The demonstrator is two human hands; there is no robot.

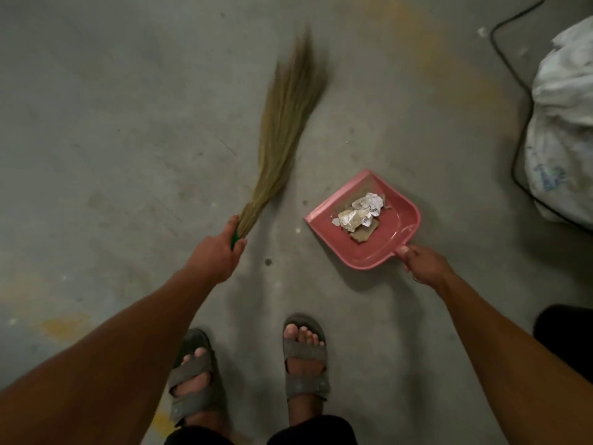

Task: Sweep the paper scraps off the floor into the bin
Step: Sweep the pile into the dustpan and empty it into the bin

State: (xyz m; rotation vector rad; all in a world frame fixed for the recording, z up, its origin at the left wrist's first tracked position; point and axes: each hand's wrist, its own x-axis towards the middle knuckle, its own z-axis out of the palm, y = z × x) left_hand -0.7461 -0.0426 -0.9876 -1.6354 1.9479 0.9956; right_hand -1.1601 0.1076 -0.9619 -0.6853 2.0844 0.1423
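My left hand (214,252) grips the green handle of a grass broom (285,120), whose long straw bristles point up and away, blurred above the concrete floor. My right hand (425,264) grips the handle of a pink dustpan (390,239), which seems to hover just above the floor, to the right of the broom. Crumpled paper scraps (361,211) and a bit of brown cardboard lie inside the pan. A few tiny white specks (297,230) lie on the floor near the pan's left corner.
A large white sack (564,130) stands at the right edge, with a black cable (519,136) curving along the floor beside it. A dark object (564,332) sits at the lower right. My sandalled feet (250,364) stand at the bottom centre.
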